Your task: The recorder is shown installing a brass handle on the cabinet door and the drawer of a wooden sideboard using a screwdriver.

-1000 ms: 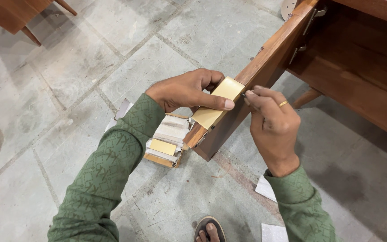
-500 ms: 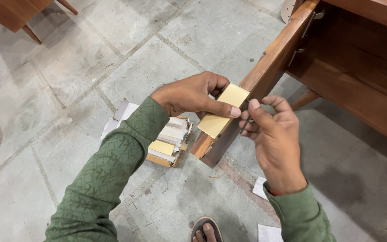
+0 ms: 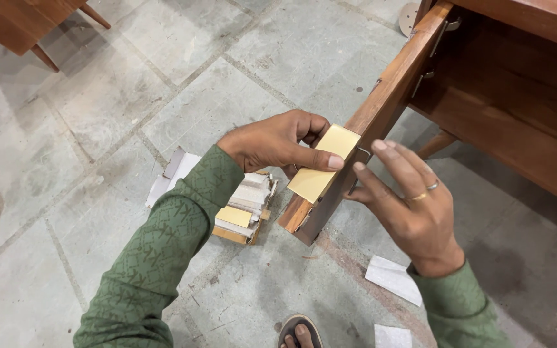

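Against the door edge point(image 3: 381, 109), left hand point(image 3: 278, 142) pinches gold plate point(image 3: 323, 164); right hand point(image 3: 414, 206) spread.

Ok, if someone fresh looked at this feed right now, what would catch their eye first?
Probably the shiny gold plate at centre frame, pressed by the left hand against the top edge of the open wooden cabinet door. The right hand, wearing a ring, has its fingers against the door's other face. Next, the stack of similar plates on the stone floor below, under the left sleeve.
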